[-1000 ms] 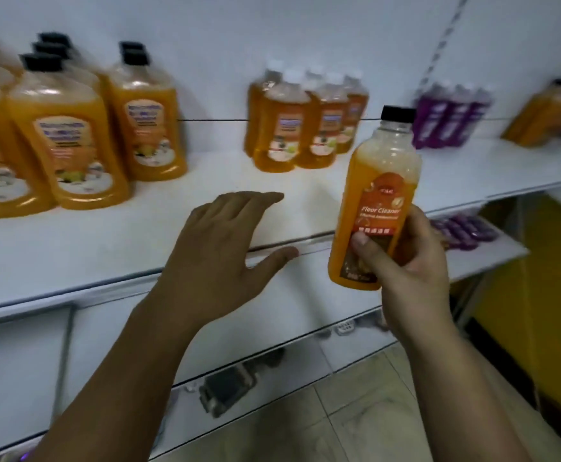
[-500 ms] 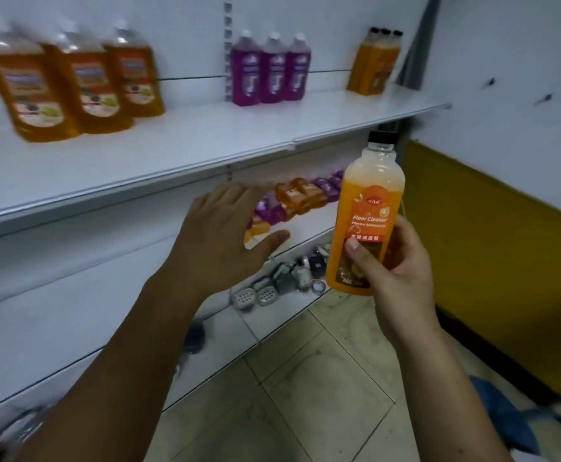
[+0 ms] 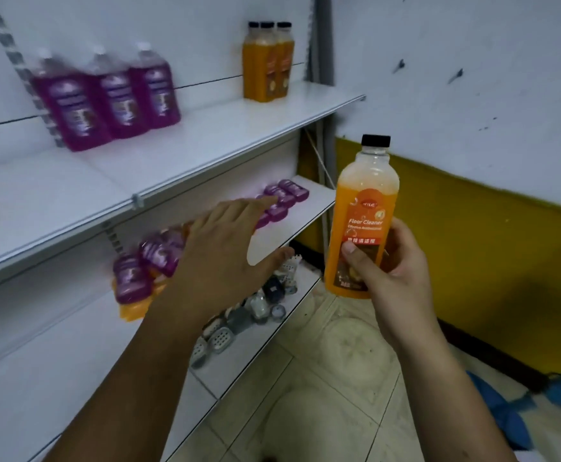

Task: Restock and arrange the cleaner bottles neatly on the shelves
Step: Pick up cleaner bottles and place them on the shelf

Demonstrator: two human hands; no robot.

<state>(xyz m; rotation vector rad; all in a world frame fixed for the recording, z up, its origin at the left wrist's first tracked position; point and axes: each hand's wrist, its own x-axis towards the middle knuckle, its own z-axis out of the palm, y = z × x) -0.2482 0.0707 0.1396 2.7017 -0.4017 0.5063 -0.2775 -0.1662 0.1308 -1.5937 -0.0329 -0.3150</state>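
Right hand (image 3: 395, 271) grasping an upright orange floor cleaner bottle (image 3: 360, 221) by its lower half, thumb across the label, black cap on top, in the air just right of the shelves. Left hand (image 3: 225, 248) released, fingers straight and spread, palm down, before the middle shelf (image 3: 309, 215). On the top shelf (image 3: 225, 128), three standing purple bottles (image 3: 105, 95), blurred; at its far end, a tight cluster of orange bottles (image 3: 265, 68). On the middle shelf, lying purple bottles (image 3: 282, 195). Tiled floor (image 3: 339, 378) below.

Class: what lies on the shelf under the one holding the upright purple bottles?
Flat-lying purple bottles and orange bottles. The left hand covers the row's middle, hiding what lies there.
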